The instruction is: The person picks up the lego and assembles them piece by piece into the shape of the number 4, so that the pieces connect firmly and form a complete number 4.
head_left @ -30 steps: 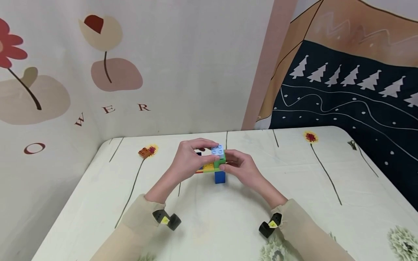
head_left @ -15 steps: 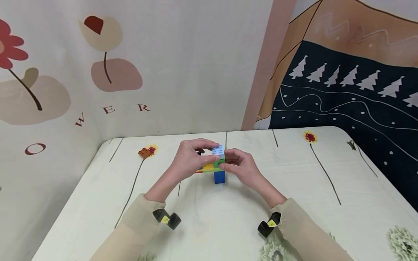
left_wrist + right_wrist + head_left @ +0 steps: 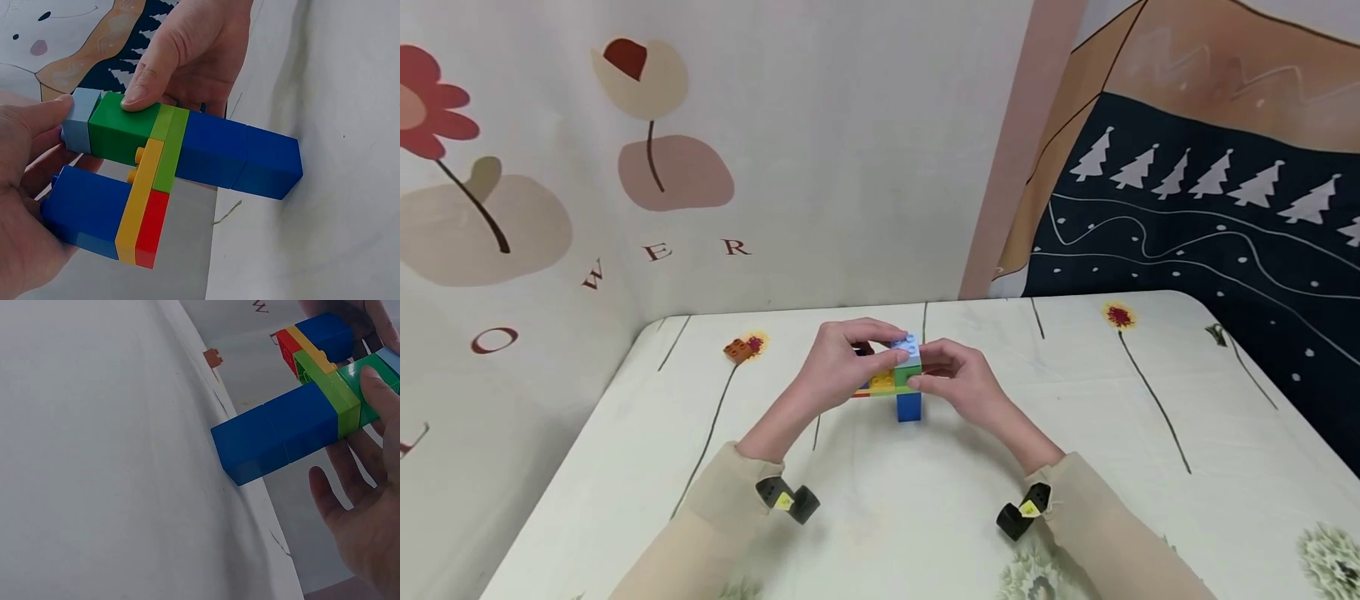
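A small structure of toy building bricks stands on the table at the middle of the head view. Its column has two blue bricks [image 3: 237,153] below, lime green plates [image 3: 170,147], a green brick [image 3: 125,128], and a light blue brick [image 3: 910,348] on top. Sideways from it reach a yellow plate [image 3: 140,203] and a red plate [image 3: 152,230], bearing another blue brick [image 3: 90,209]. My left hand [image 3: 842,362] pinches the light blue brick, thumb on its near side. My right hand [image 3: 962,379] grips the green brick, its thumb pressed on one face.
A loose orange-brown brick [image 3: 737,350] lies at the back left of the table [image 3: 865,517], whose white cloth is printed with flowers. Behind the table hang a pale printed curtain [image 3: 850,150] and a dark one with white trees [image 3: 1180,225].
The left thumb has slid up a little on the light blue brick. Both hands stay at the column, and the head view has turned slightly.
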`<state>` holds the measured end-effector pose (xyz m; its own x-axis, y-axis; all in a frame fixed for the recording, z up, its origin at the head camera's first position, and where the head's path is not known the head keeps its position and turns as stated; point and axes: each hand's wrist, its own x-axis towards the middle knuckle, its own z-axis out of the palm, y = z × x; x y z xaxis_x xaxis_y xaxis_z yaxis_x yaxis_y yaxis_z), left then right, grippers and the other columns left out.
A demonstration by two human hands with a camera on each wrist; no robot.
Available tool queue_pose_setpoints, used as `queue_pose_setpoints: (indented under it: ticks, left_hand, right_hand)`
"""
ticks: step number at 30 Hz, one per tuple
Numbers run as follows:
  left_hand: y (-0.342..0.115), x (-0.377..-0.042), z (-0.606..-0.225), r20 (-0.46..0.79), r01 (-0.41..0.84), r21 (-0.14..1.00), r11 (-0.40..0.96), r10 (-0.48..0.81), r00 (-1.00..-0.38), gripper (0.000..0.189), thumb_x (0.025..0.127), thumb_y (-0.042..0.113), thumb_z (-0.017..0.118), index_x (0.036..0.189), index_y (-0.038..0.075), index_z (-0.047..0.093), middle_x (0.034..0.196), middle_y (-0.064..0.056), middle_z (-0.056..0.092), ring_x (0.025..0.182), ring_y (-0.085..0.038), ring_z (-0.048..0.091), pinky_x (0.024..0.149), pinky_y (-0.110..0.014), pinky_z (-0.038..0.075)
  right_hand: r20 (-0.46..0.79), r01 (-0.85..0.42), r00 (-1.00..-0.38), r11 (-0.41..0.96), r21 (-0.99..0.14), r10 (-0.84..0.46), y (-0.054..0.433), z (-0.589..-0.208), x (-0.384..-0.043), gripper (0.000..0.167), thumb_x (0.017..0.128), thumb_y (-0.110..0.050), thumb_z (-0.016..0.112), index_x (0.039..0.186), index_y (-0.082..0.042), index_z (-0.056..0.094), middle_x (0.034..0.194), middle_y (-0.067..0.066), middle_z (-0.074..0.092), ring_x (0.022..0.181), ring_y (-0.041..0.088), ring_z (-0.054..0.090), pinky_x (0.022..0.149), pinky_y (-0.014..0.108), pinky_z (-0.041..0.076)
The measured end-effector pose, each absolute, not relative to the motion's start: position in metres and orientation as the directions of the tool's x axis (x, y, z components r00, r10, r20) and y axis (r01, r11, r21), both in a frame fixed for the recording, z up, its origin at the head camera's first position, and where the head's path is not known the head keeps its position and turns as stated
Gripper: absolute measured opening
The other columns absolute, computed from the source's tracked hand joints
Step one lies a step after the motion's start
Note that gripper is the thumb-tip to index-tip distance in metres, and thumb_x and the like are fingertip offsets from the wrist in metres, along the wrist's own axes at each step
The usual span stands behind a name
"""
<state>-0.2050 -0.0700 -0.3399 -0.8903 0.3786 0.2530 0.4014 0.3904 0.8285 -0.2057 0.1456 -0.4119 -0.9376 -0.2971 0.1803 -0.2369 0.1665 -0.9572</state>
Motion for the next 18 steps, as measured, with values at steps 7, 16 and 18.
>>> queue_pose_setpoints:
  ticks: [7, 16, 18]
  left_hand:
    - [-0.0701, -0.2058, -0.3371, 0.241, 0.405, 0.817, 0.41, 0.395, -0.886, 0.024, 0.09, 0.014, 0.081, 0.114, 0.011, 0.08, 0.113, -0.001, 0.074, 0.09, -0.021, 0.066, 0.074, -0.034, 0.058]
    - [-0.0691, -0.2096, -0.3335, 0.23, 0.42, 0.802, 0.424, 0.429, -0.873, 0.022, 0.09, 0.013, 0.081, 0.111, 0.008, 0.08, 0.107, 0.0, 0.075, 0.092, -0.018, 0.067, 0.075, -0.035, 0.058]
    - [-0.0682, -0.2107, -0.333, 0.226, 0.422, 0.796, 0.433, 0.434, -0.872, 0.021, 0.09, 0.013, 0.081, 0.11, 0.008, 0.081, 0.106, 0.001, 0.075, 0.092, -0.017, 0.066, 0.076, -0.035, 0.058]
  right_hand:
    - [0.164, -0.214, -0.948, 0.165, -0.963, -0.274, 0.145, -0.4103, -0.203, 0.039, 0.093, -0.012, 0.078, 0.128, -0.002, 0.068, 0.123, 0.013, 0.07, 0.11, 0.03, 0.068, 0.095, 0.038, 0.056]
    - [0.096, -0.135, -0.964, 0.144, -0.98, -0.248, 0.1441, -0.4062, -0.2019, 0.041, 0.09, -0.01, 0.08, 0.128, 0.0, 0.069, 0.123, 0.015, 0.072, 0.112, 0.03, 0.07, 0.092, 0.038, 0.058]
    - [0.076, -0.113, -0.967, 0.142, -0.983, -0.244, 0.1446, -0.4053, -0.2025, 0.041, 0.089, -0.009, 0.081, 0.128, 0.001, 0.069, 0.122, 0.015, 0.072, 0.112, 0.03, 0.07, 0.092, 0.038, 0.058]
